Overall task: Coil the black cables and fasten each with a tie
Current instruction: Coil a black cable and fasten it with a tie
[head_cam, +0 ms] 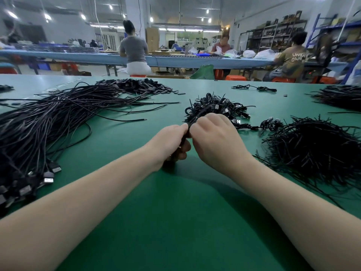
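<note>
Holding a coiled cable (pixel 185 138) upright in my left hand (pixel 172 142), fingers curled round it, above the green table (pixel 136 222) mid-front. My right hand (pixel 215 136) pinches what I take for a tie at the coil's top; the tie itself is hidden. To do it well: keep the loops squeezed flat, twist tight at the middle, then drop it on the finished pile (pixel 216 106) just behind. Loose cables (pixel 48 118) wait left, ties (pixel 316 151) right.

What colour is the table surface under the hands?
Green, a plain table surface, seen in the head view.
</note>
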`<move>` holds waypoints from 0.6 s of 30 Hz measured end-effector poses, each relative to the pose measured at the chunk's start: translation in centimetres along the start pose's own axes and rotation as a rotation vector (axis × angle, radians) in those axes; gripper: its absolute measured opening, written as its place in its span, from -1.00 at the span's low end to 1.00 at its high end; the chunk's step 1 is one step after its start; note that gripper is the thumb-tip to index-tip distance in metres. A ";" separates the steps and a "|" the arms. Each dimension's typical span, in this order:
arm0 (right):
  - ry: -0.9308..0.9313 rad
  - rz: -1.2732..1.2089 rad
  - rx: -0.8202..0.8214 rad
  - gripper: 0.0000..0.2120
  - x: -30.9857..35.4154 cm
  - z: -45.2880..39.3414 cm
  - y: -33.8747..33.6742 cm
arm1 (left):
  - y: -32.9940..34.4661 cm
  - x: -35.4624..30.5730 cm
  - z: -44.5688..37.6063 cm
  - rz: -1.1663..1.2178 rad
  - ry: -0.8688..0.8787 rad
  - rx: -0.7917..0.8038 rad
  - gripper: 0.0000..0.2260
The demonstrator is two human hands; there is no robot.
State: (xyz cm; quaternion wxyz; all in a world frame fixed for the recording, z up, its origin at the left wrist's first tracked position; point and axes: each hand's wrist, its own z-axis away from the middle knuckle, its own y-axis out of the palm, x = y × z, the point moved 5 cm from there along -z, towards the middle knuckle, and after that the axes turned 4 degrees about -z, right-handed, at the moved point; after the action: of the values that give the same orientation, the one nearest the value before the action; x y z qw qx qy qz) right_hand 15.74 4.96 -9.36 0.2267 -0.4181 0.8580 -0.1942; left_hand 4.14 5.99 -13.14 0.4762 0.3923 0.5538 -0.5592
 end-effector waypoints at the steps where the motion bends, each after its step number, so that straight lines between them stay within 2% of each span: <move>1: -0.130 0.072 -0.007 -0.86 0.4 0.2 -0.1 | -0.4 0.0 0.2 -0.070 -0.098 0.053 -0.69; 2: -0.160 0.058 0.014 -0.86 0.5 0.3 0.0 | -1.1 0.0 0.5 -0.135 -0.190 0.117 -0.67; 3: -0.103 -0.025 0.055 -0.87 0.4 0.3 0.0 | -1.6 -0.1 0.8 -0.172 -0.244 0.168 -0.64; 5: 0.163 -0.295 0.089 -0.91 -0.5 0.3 0.2 | -2.7 -0.4 0.7 -0.154 -0.193 0.175 -0.61; 7: 0.453 -0.494 0.054 -0.91 -2.0 0.4 0.6 | -3.5 -1.4 0.2 -0.040 0.011 0.067 -0.69; 9: 0.691 -0.641 0.027 -0.89 -3.2 0.5 0.9 | -4.0 -2.5 0.1 -0.054 0.260 -0.026 -0.87; 11: 0.868 -0.799 0.007 -0.87 -4.1 0.7 1.2 | -3.4 -3.1 0.3 -0.124 0.428 0.048 -0.71; 13: 0.969 -0.986 0.013 -0.87 -4.4 0.8 1.5 | -3.0 -3.2 0.5 -0.124 0.476 0.092 -0.71; 15: 0.994 -1.137 0.062 -0.91 -3.9 0.9 2.0 | -3.4 -3.3 0.4 -0.093 0.482 0.016 -0.82; 18: 0.973 -1.087 0.105 -0.92 -3.5 0.6 2.0 | -3.8 -3.1 0.1 -0.081 0.429 -0.047 -0.93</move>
State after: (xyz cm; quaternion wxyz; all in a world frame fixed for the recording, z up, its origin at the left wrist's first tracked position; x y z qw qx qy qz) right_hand 16.72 8.84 -10.17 -0.2886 -0.6397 0.5226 -0.4841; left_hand 1.19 5.95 -9.22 0.3336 0.4684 0.6706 -0.4686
